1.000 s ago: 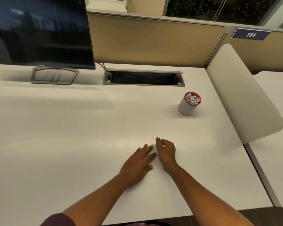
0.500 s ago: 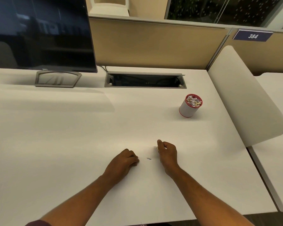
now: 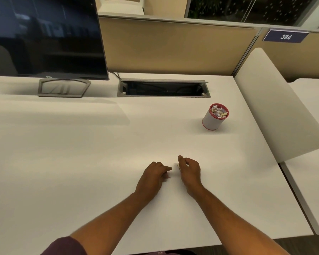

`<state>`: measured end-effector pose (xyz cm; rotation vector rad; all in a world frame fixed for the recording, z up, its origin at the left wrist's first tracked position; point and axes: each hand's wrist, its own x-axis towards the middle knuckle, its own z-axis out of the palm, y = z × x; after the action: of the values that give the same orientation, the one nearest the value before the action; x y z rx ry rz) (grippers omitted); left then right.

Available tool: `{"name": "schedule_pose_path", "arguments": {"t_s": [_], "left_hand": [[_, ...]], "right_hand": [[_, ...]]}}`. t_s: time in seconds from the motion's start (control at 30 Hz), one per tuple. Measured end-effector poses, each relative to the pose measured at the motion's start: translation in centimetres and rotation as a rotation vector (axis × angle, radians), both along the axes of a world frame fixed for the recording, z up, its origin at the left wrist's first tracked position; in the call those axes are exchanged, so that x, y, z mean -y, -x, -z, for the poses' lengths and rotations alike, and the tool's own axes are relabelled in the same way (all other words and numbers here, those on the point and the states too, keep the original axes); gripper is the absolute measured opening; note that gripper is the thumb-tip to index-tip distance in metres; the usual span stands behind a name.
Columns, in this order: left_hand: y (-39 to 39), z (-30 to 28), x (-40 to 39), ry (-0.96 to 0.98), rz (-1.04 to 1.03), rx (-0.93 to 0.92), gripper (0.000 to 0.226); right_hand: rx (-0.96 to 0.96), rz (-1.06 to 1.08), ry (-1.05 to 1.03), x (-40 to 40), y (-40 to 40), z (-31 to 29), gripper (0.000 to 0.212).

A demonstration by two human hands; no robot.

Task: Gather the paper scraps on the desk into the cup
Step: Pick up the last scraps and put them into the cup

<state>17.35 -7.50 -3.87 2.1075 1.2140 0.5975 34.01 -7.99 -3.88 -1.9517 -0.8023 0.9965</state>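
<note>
A white cup (image 3: pixel 211 120) with a red rim stands at the desk's right, packed with crumpled paper scraps (image 3: pixel 219 112). Well in front of it, both hands rest on the white desk (image 3: pixel 81 153). My left hand (image 3: pixel 154 174) has curled fingers, and its fingertips pinch a tiny pinkish scrap (image 3: pixel 168 177) lying on the desk. Just right of it, my right hand (image 3: pixel 191 170) is curled round small pale scraps (image 3: pixel 178 165) that peek out by the thumb. The two hands are a finger's width apart.
A dark monitor (image 3: pixel 44 37) on a grey stand (image 3: pixel 64 88) fills the back left. An open cable tray (image 3: pixel 163 88) is set into the desk behind the cup. A white divider panel (image 3: pixel 276 107) rises along the desk's right edge.
My left hand drew back into a curl, then slid right onto the tiny scrap that lay between the hands. My right hand stayed curled in place.
</note>
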Motion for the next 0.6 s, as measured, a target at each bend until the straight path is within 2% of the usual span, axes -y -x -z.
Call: {"name": "schedule_pose_path", "arguments": {"t_s": [0.07, 0.13, 0.2, 0.3, 0.37, 0.43, 0.5, 0.6], "left_hand": [[-0.5, 0.3, 0.2, 0.032, 0.029, -0.073, 0.027], [-0.7, 0.0, 0.4, 0.096, 0.015, -0.124, 0.006], [-0.8, 0.3, 0.2, 0.136, 0.0, -0.145, 0.013], [-0.9, 0.2, -0.2, 0.214, -0.004, -0.132, 0.007], [-0.7, 0.7, -0.3, 0.051, 0.079, -0.221, 0.008], [-0.2, 1.3, -0.5, -0.091, 0.077, -0.222, 0.01], [0.5, 1.3, -0.7, -0.071, -0.084, -0.091, 0.012], [1.7, 0.7, -1.3, 0.175, -0.503, 0.219, 0.016]], "right_hand": [[-0.007, 0.004, 0.004, 0.0, 0.0, 0.1, 0.057], [-0.011, 0.017, -0.003, 0.0, 0.0, 0.2, 0.054], [-0.012, 0.027, -0.004, 0.0, -0.1, 0.2, 0.052], [-0.029, 0.029, 0.014, 0.0, -0.1, 0.1, 0.055], [-0.049, 0.032, 0.027, 0.0, -0.2, 0.0, 0.055], [-0.085, 0.051, 0.033, 0.0, -0.4, -0.2, 0.053], [-0.14, 0.083, 0.042, -0.1, -0.5, -0.3, 0.052], [-0.237, 0.139, 0.076, -0.4, -0.8, -0.3, 0.056]]}}
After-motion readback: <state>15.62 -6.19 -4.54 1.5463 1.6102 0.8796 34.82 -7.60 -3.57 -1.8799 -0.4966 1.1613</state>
